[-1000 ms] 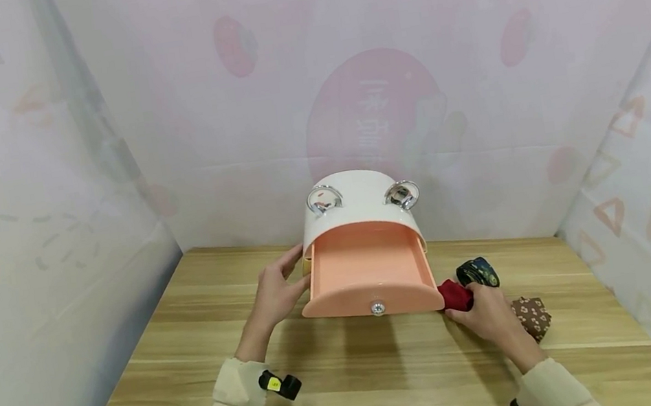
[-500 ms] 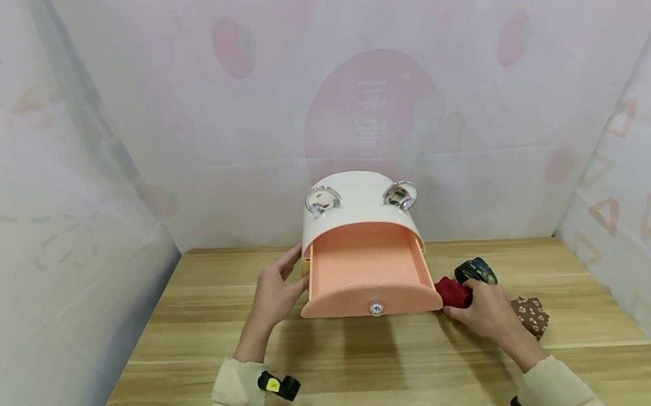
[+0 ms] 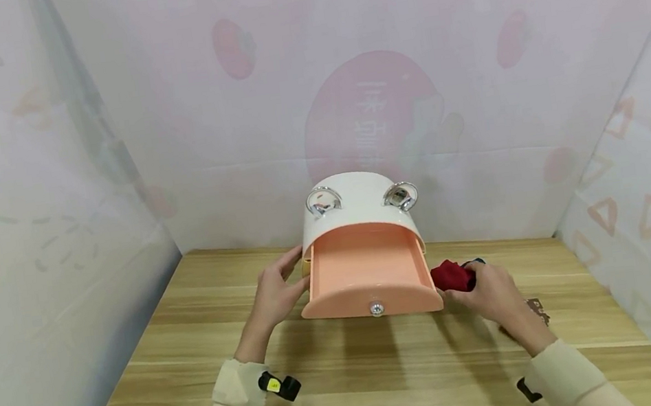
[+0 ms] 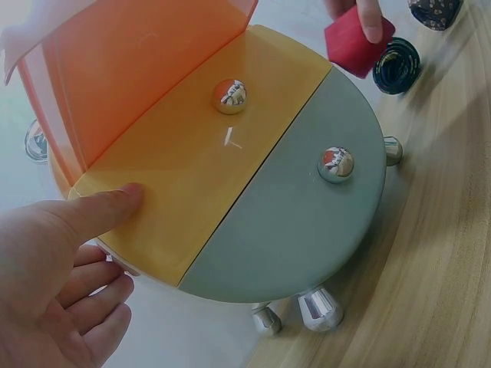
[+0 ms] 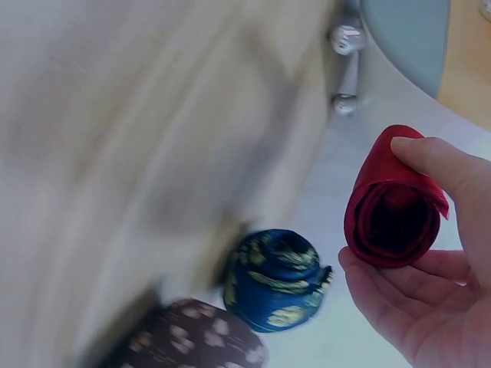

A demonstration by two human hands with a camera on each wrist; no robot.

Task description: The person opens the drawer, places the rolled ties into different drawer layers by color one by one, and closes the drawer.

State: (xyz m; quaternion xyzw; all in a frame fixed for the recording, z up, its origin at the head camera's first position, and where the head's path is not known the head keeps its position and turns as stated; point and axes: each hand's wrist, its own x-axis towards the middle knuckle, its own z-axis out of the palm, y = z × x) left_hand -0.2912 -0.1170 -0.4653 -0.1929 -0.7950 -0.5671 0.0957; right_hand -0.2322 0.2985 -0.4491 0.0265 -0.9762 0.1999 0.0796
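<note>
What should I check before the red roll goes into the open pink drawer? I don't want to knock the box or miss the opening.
1. Red roll gripped: ok, the right hand pinches it between thumb and fingers.
2. Roll off the table: ok, it is lifted beside the drawer's right front corner.
3. Pink drawer pulled out: ok, its tray is open and nothing shows inside.
4. Box steadied: ok, the left hand rests against its left side.
5. Roll staying wound: ok, it looks tightly coiled in the right wrist view.
6. Blue patterned roll and brown patterned roll out of the path: ok, both lie on the table away from the drawer.
</note>
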